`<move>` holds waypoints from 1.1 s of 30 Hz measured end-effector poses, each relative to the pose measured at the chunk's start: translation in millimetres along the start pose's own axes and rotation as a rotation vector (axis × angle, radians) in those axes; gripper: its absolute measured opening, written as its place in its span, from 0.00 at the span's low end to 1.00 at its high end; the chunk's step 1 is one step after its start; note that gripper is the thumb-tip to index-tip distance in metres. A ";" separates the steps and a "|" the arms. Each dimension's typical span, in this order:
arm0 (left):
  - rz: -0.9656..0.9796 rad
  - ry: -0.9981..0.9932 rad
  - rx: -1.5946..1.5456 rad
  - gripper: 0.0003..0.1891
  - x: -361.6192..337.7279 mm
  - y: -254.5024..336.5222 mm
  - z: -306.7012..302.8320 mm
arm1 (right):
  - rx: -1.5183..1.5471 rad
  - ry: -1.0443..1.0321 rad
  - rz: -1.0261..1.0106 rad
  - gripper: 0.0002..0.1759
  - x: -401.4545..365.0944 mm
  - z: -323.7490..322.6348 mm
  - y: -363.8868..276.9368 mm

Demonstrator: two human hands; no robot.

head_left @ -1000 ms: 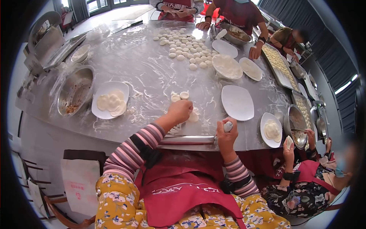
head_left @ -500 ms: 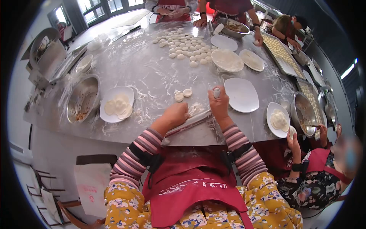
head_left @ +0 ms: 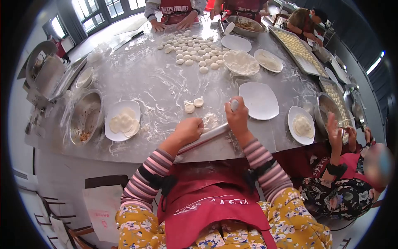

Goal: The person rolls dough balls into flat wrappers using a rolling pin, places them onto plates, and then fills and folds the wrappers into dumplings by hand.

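Observation:
My right hand (head_left: 237, 117) is closed around a rolling pin (head_left: 234, 104), whose rounded pale end sticks up out of the fist. My left hand (head_left: 189, 130) is a closed fist low over the table; whatever its fingers hold is hidden. Between and under my hands lies a long pale bar (head_left: 207, 137) with a dark red strip, slanting up to the right. Loose flour (head_left: 211, 120) is scattered just beyond my left fist. Two small round dough pieces (head_left: 194, 105) sit side by side on the steel table, a little farther away.
A plate of flat wrappers (head_left: 122, 121) and a steel bowl (head_left: 86, 118) stand left. An empty white plate (head_left: 259, 101) lies right, beyond it another wrapper plate (head_left: 302, 125). Many dough pieces (head_left: 199, 50) cover the far middle. A co-worker's raised hand (head_left: 333, 133) is at right.
The view has shifted slightly; my hands keep nearly the same pose. The co-worker at right has raised an open hand that held a wrapper. The person opposite has lowered both hands to the table.

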State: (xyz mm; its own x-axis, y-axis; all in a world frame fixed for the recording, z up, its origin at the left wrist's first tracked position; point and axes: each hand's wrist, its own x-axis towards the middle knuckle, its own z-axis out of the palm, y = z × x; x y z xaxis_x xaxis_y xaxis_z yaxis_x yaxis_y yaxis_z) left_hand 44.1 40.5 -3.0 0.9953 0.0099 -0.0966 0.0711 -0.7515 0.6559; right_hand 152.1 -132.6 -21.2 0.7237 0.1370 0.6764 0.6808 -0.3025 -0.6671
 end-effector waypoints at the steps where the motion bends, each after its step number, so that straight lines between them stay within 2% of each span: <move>1: 0.012 0.059 0.045 0.09 3.7 -1.4 3.4 | 0.004 0.015 0.008 0.13 3.7 6.2 0.9; 3: 0.052 0.052 -0.001 0.07 11.5 -6.3 6.3 | 0.078 -0.088 0.124 0.13 12.8 11.0 -4.4; 5: 0.086 0.043 -0.070 0.06 14.4 -7.5 8.8 | 0.053 -0.050 0.076 0.13 3.7 -0.6 -2.1; 7: 0.104 -0.064 -0.024 0.06 10.5 -2.9 3.1 | 0.022 -0.033 0.026 0.13 -16.3 -22.2 -4.5; 9: 0.064 -0.053 -0.129 0.06 6.3 -10.3 5.2 | 0.055 -0.028 0.158 0.14 -36.7 -47.3 -19.4; 11: 0.031 -0.048 -0.216 0.06 2.5 -12.3 4.7 | 0.078 -0.028 0.154 0.14 -40.7 -54.2 -28.2; 13: 0.023 -0.122 -0.294 0.08 -1.4 -8.8 3.4 | 0.102 -0.014 0.158 0.15 -37.9 -50.3 -25.8; 15: 0.052 -0.068 -0.171 0.07 1.0 -4.3 4.7 | 0.008 0.025 0.001 0.15 -15.5 -23.5 -10.2; 16: 0.079 -0.006 -0.055 0.07 3.1 -2.1 5.1 | 0.013 0.036 0.001 0.15 -6.8 -11.0 -5.5; 19: 0.105 0.079 0.015 0.07 12.7 -0.8 10.7 | 0.071 -0.021 0.056 0.14 5.2 6.5 -1.9; 20: 0.103 0.081 0.012 0.07 12.6 1.0 8.0 | 0.057 -0.008 0.041 0.14 3.1 4.2 -2.1; 22: 0.099 -0.068 -0.012 0.07 11.8 3.0 5.9 | 0.033 -0.012 0.019 0.14 -7.5 -8.8 -2.1; 25: 0.127 -0.017 -0.070 0.07 3.3 -4.2 7.0 | 0.001 -0.004 0.030 0.14 -36.3 -47.3 -19.4; 27: 0.078 -0.048 -0.192 0.07 -3.6 -9.0 10.2 | 0.067 -0.023 0.148 0.13 -51.4 -60.9 -28.6; 29: 0.035 -0.092 -0.301 0.07 -6.9 -6.4 9.8 | 0.056 0.004 0.115 0.12 -41.9 -48.5 -25.3; 31: 0.054 -0.057 -0.148 0.07 -8.2 7.4 6.3 | -0.003 0.040 0.037 0.11 -24.9 -26.1 -7.7; 33: 0.051 0.004 -0.053 0.07 1.4 7.0 10.8 | 0.030 0.023 0.047 0.11 -3.9 -3.7 -5.5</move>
State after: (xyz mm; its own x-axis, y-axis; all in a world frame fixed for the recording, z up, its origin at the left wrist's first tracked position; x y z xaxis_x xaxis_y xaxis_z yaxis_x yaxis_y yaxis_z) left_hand 45.2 28.1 -6.6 0.9979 -0.0246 -0.0592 0.0238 -0.7153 0.6984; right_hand 145.1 -134.9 -19.0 0.7525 0.1018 0.6507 0.6493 -0.2801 -0.7071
